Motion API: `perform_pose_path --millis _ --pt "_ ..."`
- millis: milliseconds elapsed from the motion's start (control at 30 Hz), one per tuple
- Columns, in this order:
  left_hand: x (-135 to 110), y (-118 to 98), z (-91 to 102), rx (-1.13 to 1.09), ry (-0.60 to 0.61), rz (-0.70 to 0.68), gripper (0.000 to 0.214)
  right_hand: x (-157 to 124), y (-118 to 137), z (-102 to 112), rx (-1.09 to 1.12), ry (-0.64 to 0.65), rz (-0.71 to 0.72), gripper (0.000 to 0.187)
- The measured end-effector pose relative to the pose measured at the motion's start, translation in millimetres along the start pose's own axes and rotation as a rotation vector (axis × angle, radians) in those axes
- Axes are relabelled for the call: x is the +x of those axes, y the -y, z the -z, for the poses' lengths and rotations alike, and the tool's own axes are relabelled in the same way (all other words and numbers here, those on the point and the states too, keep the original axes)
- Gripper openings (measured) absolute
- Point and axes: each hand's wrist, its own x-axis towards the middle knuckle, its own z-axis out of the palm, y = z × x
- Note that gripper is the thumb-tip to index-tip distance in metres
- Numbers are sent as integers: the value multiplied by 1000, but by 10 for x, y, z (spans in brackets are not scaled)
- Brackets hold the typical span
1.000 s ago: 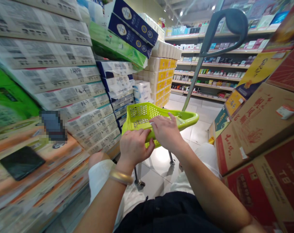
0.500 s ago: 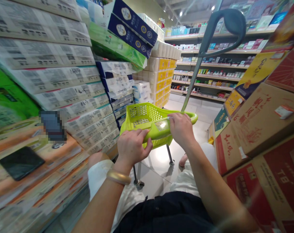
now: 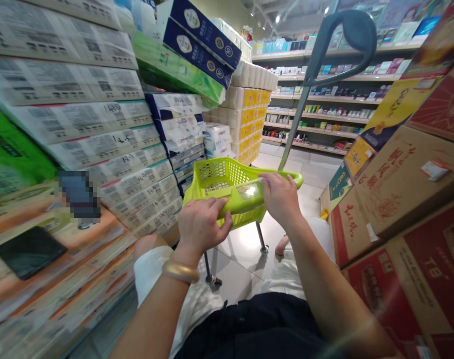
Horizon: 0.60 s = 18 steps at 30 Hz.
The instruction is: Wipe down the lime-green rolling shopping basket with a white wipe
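A lime-green wheeled shopping basket (image 3: 212,174) stands in the aisle in front of me, tilted slightly, with a tall grey pull handle (image 3: 335,40) rising at its far side. My left hand (image 3: 200,225) grips the basket's near rim, fingers curled over the edge; a gold bangle sits on that wrist. My right hand (image 3: 280,198) rests further right on the same rim, fingers curled on it beside a shiny label. The inside of the basket that I can see holds nothing.
Stacked packs of tissue paper (image 3: 100,129) fill the left side, with a black phone (image 3: 27,252) lying on an orange pack. Cardboard boxes (image 3: 399,199) are piled at the right. Shelves of goods (image 3: 324,99) line the far wall. The tiled floor (image 3: 305,194) runs between.
My right hand has slid right along the basket's rim from the middle to near the handle side. The basket has tipped and shifted slightly left. My left hand has kept its grip.
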Motion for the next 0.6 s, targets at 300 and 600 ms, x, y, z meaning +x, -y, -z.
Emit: perform_pose_path --millis 300,600 --pt "6 -1 -4 23 -18 -17 29 -244 436 -140 70 77 245 28" --pt "-5 24 -3 28 -24 -5 28 -127 30 18 20 -33 -17 32"
